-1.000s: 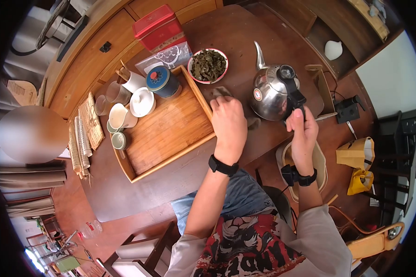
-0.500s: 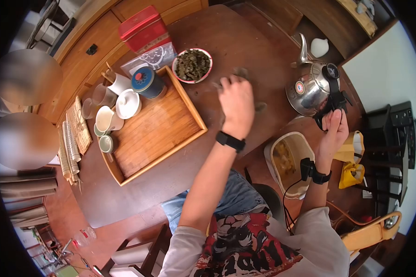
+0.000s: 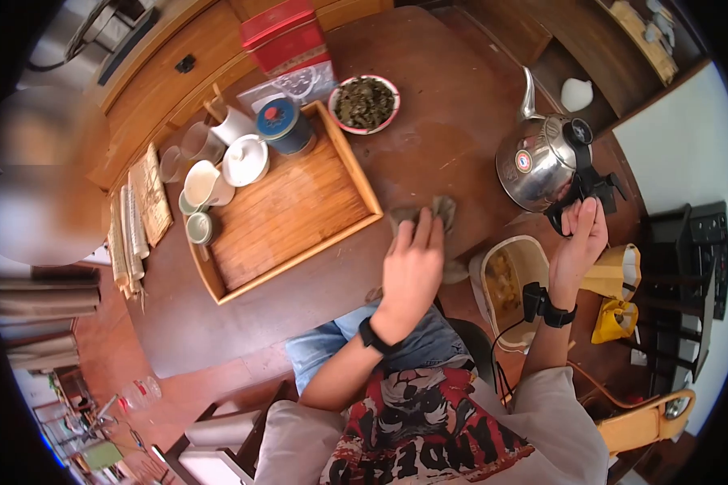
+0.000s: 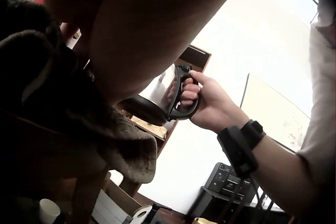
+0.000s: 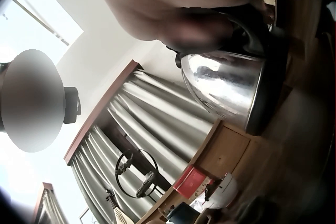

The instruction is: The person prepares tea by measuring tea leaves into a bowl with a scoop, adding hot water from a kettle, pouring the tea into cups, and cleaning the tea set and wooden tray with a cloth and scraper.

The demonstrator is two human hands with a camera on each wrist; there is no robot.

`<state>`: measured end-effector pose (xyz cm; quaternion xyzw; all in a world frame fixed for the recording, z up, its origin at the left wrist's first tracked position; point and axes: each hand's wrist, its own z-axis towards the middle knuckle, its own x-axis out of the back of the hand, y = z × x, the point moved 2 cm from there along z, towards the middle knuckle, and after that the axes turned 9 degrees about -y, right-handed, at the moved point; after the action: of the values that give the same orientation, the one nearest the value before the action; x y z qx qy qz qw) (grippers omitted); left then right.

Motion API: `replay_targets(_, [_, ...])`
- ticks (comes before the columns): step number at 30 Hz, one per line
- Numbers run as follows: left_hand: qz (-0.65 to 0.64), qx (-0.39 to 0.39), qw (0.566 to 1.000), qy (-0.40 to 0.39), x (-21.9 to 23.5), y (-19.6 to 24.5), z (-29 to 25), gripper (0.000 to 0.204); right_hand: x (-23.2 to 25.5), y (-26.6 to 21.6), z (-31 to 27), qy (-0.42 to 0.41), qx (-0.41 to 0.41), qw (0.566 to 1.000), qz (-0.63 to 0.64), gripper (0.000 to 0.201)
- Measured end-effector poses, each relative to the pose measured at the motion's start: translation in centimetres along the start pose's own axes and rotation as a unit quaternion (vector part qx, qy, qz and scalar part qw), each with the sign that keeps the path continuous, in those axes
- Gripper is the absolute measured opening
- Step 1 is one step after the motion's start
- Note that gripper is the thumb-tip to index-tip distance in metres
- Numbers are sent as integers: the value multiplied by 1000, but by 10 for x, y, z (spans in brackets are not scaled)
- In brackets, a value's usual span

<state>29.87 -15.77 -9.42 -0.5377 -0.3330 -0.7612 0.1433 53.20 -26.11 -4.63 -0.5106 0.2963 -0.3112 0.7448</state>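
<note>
In the head view my left hand [image 3: 412,279] is on the dark table with a grey-brown cloth [image 3: 442,212] bunched beneath it. Cloth edges stick out past the fingertips and along both sides; the thumb is hidden. A fold of the same cloth [image 4: 137,153] shows below the hand in the left wrist view. My right hand [image 3: 578,242] grips the black handle of a shiny steel kettle [image 3: 534,166] out by the table's right side, its spout pointing away from me. The left wrist view shows the right fingers [image 4: 190,92] curled round that handle.
A wooden tray [image 3: 291,234] lies left of the cloth, with cups, a lidded white bowl [image 3: 245,160] and a blue canister [image 3: 285,127]. Behind are a bowl of tea leaves [image 3: 366,103] and a red tin [image 3: 285,36]. A bin [image 3: 481,283] stands below the table edge.
The kettle has moved right with my right hand, away from the tray. My left hand has drawn the cloth across the table and back toward my body.
</note>
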Motion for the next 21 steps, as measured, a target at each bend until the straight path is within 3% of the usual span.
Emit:
replay_targets(6, [-7, 93, 995, -35, 69, -69, -107, 50, -11, 34, -4, -68, 0, 997, 31, 37])
replay_targets(7, [-31, 102, 993, -49, 80, -80, -125, 50, -16, 36, -5, -38, -16, 999, 8, 38])
replay_targets(10, [5, 158, 987, -30, 114, -121, -178, 49, -29, 46, -2, -37, -35, 998, 24, 36])
replay_targets(14, [4, 294, 955, 30, 154, -181, -235, 41, -40, 53, 5, -63, -46, 997, 30, 35])
replay_targets(15, [47, 290, 955, 33, 160, -201, -249, 38, -43, 54, 6, -56, -45, 997, 30, 34])
replay_targets(19, [73, 342, 936, 34, 189, -259, -263, 36, -50, 61, 13, -59, -34, 997, 29, 34])
replay_targets(21, [-7, 348, 937, 24, 198, -286, -254, 34, -55, 65, 17, -63, -31, 997, 23, 34])
